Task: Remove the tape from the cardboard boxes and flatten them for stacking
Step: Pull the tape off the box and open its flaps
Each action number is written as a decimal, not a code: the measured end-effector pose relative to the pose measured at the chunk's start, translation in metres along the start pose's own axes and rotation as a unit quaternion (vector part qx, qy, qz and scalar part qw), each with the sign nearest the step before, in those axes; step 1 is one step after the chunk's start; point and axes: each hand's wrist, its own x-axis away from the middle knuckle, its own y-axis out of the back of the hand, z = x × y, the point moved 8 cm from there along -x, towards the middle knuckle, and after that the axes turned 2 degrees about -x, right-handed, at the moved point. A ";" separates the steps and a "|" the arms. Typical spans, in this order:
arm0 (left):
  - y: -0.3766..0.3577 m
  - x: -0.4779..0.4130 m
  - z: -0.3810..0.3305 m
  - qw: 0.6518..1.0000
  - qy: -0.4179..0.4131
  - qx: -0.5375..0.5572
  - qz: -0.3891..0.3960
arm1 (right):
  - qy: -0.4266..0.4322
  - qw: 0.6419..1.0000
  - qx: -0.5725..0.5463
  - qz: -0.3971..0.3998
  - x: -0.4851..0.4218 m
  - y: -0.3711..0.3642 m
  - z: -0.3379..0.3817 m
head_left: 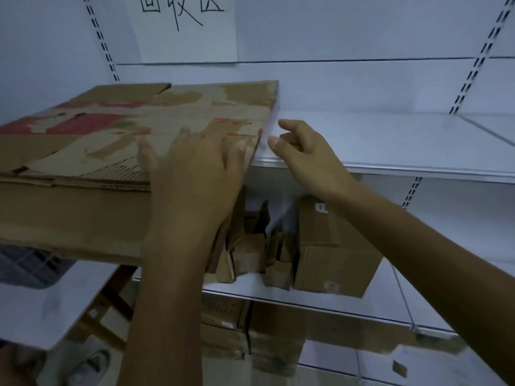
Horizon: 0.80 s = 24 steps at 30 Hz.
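Cardboard boxes [111, 140], already flattened into a stack, lay on the upper shelf [390, 140], left of centre, front part hanging well out past the shelf lip toward the camera. Biggest risk, as judged: could have tipped or slid forward off the lip if loaded on the overhang, nothing visible underneath to carry it. Could also have fanned apart, with top sheets skewed over the lower ones. Next down: if dropped, would likely have hit the unflattened box [334, 252] and torn scraps [250, 254] on the lower shelf [278, 298]. Smaller risk: left hand [192, 168] pressed flat on the top sheet near its right front corner, fingers straight and spread, gripping nothing, so no real hold against a slide. Right hand [301, 157] hovered just beside the stack's right edge, fingers loosely curled, thumb and forefinger apart, nothing visibly held; could have nicked a fingertip on the raw edge. Looked worn overall: brown corrugated board, red print patches, top liner ripped away in pale ragged strips, probably tape tear-out, flutes exposed along the front edge. Showed a pale streak on the right edge, too blurred to call as tape or not.
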 end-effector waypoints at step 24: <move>-0.308 0.220 -0.244 0.901 -0.010 0.236 0.365 | -0.267 0.963 0.030 -0.016 0.340 0.225 -0.273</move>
